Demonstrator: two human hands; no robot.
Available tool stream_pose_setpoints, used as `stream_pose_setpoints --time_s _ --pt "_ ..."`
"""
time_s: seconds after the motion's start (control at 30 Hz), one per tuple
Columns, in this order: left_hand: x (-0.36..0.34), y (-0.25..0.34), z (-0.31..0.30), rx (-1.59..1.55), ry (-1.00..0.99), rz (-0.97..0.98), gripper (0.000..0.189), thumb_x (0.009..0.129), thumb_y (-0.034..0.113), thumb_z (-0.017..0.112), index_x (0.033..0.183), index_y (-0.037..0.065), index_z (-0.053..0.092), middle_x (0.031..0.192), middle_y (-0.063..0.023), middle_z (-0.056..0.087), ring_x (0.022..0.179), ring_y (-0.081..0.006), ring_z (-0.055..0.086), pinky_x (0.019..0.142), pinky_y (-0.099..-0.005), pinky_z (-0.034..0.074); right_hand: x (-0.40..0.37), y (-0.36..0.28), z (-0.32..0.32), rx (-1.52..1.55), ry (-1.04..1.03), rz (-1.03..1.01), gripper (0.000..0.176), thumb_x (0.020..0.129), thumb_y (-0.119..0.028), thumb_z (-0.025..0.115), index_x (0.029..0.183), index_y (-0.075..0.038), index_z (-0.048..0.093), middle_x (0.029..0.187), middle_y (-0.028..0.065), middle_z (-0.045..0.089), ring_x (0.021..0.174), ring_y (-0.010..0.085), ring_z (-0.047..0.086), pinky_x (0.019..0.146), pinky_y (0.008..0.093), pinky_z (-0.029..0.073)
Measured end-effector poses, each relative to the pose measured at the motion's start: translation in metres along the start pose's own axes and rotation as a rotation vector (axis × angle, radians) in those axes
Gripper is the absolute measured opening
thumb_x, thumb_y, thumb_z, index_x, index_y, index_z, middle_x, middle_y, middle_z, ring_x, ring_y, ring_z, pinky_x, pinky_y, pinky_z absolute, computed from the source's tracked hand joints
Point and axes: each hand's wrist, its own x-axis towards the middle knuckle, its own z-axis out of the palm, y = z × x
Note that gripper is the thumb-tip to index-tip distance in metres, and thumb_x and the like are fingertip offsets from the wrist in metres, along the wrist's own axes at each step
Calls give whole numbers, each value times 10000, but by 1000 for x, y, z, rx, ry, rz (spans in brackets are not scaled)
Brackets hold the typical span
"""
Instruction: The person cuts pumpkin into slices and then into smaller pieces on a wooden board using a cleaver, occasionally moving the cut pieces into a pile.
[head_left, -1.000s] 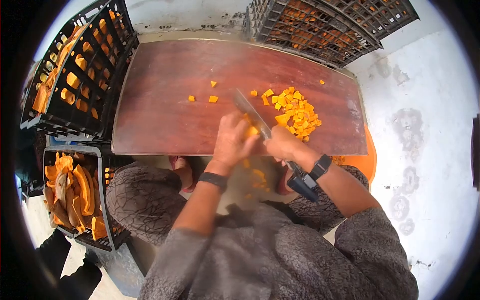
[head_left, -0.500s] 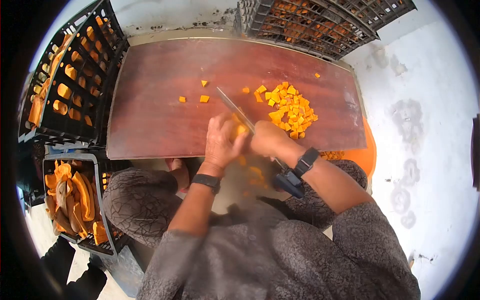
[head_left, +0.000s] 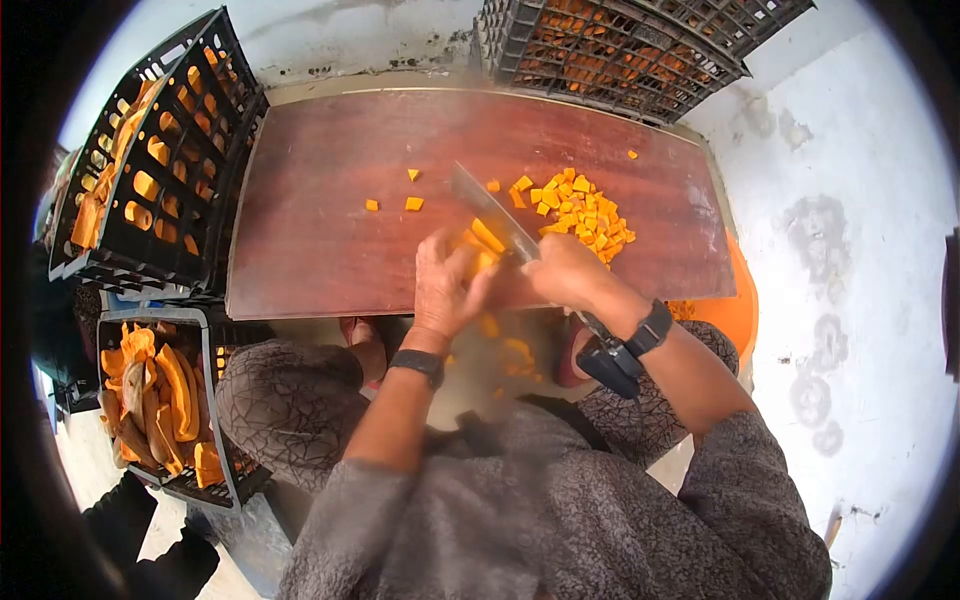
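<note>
My left hand (head_left: pixel 446 282) is closed around a piece of orange pumpkin (head_left: pixel 487 237) near the front edge of the reddish-brown table (head_left: pixel 320 240). My right hand (head_left: pixel 574 272) grips a knife (head_left: pixel 494 212) by its handle, which is mostly hidden in my fist. Its broad blade slants up and left, just right of the held pumpkin. Beyond my right hand lies a pile of diced pumpkin (head_left: pixel 585 210). A few loose pumpkin cubes (head_left: pixel 414 204) rest left of the blade.
At the left, a black crate (head_left: pixel 140 180) holds pumpkin pieces, and a lower crate (head_left: pixel 205 400) holds long slices. Stacked crates (head_left: pixel 620 50) stand behind the table against the wall. An orange basin (head_left: pixel 743 290) shows beyond the right edge. Pumpkin bits lie below, between my legs.
My right hand and the knife have shifted slightly right, away from my left hand. More of the held pumpkin now shows beside the blade. The whole view has shifted a little.
</note>
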Motion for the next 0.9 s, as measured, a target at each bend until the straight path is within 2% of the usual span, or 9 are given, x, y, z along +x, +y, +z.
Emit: stream_pose_setpoints --time_s 0.03,0.17,0.23,0.37,0.43,0.5,0.57,0.63,0.9 --pt "-1 0 1 -13 -4 -11 386 750 173 779 1072 4 648 1215 -215 543 1108 -386 530 952 -464 467 -9 -5 -7 33 -58 44 353 946 -240 602 960 108 658 729 211 675 641 314 695 559 415 534" --pt "-1 0 1 -57 12 -2 399 742 180 787 1072 11 639 1200 -210 552 1107 -389 528 944 -468 469 -27 -8 -5 54 -60 17 348 940 -238 602 927 105 663 744 228 675 639 319 692 580 422 533" --pt "-1 0 1 -64 14 -4 399 741 178 788 1068 10 634 1195 -208 555 1109 -390 528 943 -469 469 -23 4 8 -43 16 -115 357 937 -247 604 877 100 667 719 226 667 645 313 694 601 423 532" --pt "-1 1 1 -75 34 9 397 738 175 792 1054 3 625 1188 -203 559 1111 -390 526 941 -471 469 -22 14 19 -135 156 -212 370 932 -253 609 838 101 665 679 215 656 652 314 696 622 420 533" --pt "-2 -1 2 -80 30 9 416 748 196 784 1085 9 625 1180 -208 544 1106 -397 518 950 -476 452 -31 4 6 -40 -43 -39 356 937 -246 607 852 95 662 637 187 642 596 299 678 578 413 525" --pt "-2 0 2 -85 25 8 436 758 216 776 1115 16 625 1171 -214 530 1100 -405 510 959 -481 436 -33 6 4 -12 -48 -41 344 943 -239 603 859 91 658 627 177 633 561 285 661 544 407 515" --pt "-2 2 1 -65 24 -6 402 743 185 796 1049 -8 620 1221 -246 525 1117 -410 518 944 -480 467 -35 4 1 15 -53 -43 333 948 -232 599 866 86 655 617 166 625 526 270 643 510 402 504" --pt "-3 2 1 -57 18 -5 404 748 193 797 1050 -6 618 1227 -256 516 1115 -416 516 944 -483 466 -38 -1 -5 81 -139 24 313 956 -219 590 889 81 645 597 141 608 479 247 612 456 390 479" --pt "-5 2 1 -48 -1 -18 423 770 217 795 1073 -6 601 1221 -260 502 1125 -421 504 941 -496 462 -24 -9 -9 -56 -234 56 289 957 -190 561 931 90 628 605 133 608 468 239 592 449 389 481"
